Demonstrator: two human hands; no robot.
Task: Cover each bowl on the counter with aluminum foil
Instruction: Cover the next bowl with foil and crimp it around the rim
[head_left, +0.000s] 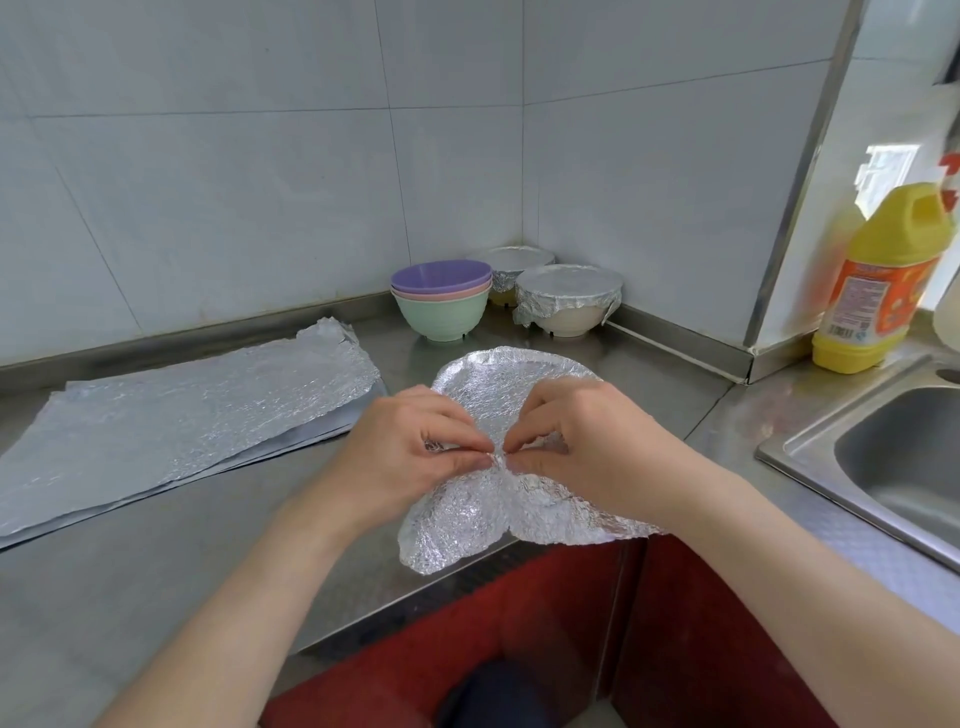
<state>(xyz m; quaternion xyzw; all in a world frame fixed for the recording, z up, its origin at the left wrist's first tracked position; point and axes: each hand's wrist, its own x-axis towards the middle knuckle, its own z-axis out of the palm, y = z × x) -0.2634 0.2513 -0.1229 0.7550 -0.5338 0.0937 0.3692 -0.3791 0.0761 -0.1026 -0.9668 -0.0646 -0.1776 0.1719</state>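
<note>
The left hand (410, 447) and the right hand (582, 441) are meeting at the middle of the view. Each grip is closing thumb and forefinger on the same raised crease of a crinkled foil sheet (498, 379), and the fingertips are almost touching across the fold. The other fingers of both hands are curling loosely above the sheet. The foil sheet is lying on the steel tabletop (208, 545) near its front edge, rounding over something on its 12 o'clock side, while its 6 o'clock flap is hanging past the edge. Whatever is sitting beneath it is hidden.

At 9 o'clock from the hands a pile of flat foil (182, 415) is lying on the tabletop. At 12 o'clock, near the tiled wall (208, 182), three uncovered bowls are sitting nested — a purple bowl (441, 275) on top, a pink bowl (441, 296) in the middle and a green bowl (447, 317) at the bottom. Just to their 3 o'clock side a white bowl (566, 317) is standing with foil wrapped over its rim. Behind it in the corner a second covered bowl (511, 265) is showing yellow below its wrap. At 2 o'clock a yellow bottle (878, 280) is standing by the sink (909, 467), which is lying at 3 o'clock.
</note>
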